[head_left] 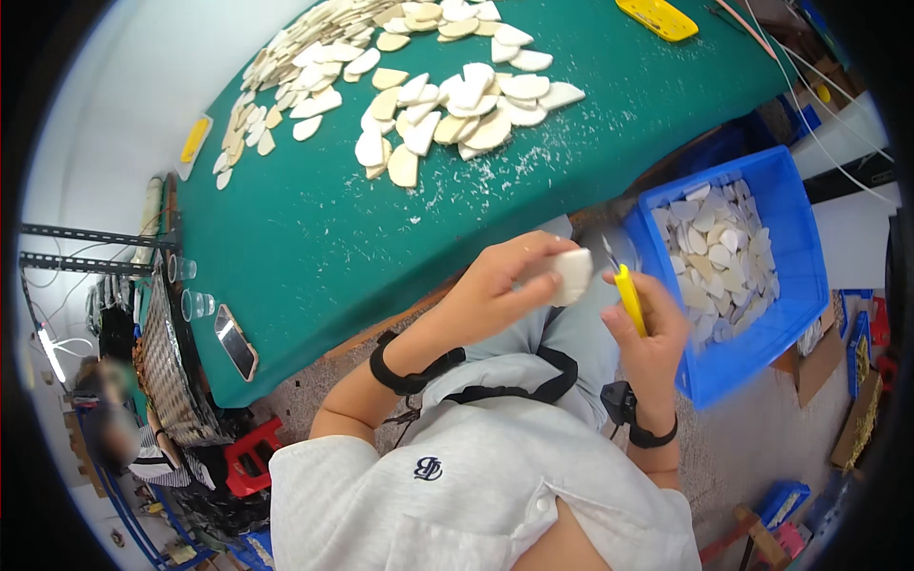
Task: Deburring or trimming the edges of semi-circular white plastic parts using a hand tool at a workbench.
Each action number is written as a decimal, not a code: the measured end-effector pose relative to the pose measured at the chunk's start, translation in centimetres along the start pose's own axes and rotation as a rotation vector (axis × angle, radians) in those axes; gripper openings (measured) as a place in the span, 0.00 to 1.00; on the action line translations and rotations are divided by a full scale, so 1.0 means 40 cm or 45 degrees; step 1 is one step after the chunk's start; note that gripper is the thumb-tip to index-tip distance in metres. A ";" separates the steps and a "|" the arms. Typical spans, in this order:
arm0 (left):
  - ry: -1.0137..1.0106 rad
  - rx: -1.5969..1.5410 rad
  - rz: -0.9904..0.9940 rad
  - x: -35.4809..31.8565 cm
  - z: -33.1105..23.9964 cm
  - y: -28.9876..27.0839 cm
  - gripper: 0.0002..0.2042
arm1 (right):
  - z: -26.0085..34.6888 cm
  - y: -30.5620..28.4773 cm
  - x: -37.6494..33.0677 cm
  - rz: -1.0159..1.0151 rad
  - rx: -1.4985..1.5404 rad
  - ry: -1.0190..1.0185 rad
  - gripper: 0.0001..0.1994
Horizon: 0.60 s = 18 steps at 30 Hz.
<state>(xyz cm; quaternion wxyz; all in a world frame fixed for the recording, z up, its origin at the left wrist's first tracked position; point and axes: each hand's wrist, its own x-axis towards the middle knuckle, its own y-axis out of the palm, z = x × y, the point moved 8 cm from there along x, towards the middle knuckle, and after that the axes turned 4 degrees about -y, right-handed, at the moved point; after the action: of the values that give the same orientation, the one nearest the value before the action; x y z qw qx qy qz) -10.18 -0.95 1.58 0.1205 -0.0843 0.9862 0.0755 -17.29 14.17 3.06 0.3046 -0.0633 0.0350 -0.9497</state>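
Observation:
My left hand [495, 285] pinches a small white pad [573, 276] with rounded edges between thumb and fingers, above my lap and just off the table's front edge. My right hand [652, 328] is closed around the yellow handle of a utility knife [629, 300]. Its blade points up and away from me, a short gap to the right of the pad. On the green table [314, 247] lies a loose heap of white and cream half-round pads [466, 100]. White shavings [466, 181] are scattered in front of that heap.
A blue bin [690, 366] on my right holds many pads [719, 247]. A larger pad pile [314, 48] covers the far left of the table. A phone [236, 343] and clear cups [197, 305] sit at the left edge; a yellow tray [659, 17] lies far right. Another person is at lower left.

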 end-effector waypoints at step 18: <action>0.429 -0.017 -0.250 -0.032 -0.004 0.020 0.10 | -0.006 -0.009 -0.016 -0.102 -0.119 -0.028 0.13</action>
<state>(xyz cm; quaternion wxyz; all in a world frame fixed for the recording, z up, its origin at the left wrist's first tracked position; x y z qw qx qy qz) -9.14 -0.03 2.16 -0.0400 -0.1924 0.9790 0.0548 -17.01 14.86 2.78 0.2635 -0.0894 0.0736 -0.9577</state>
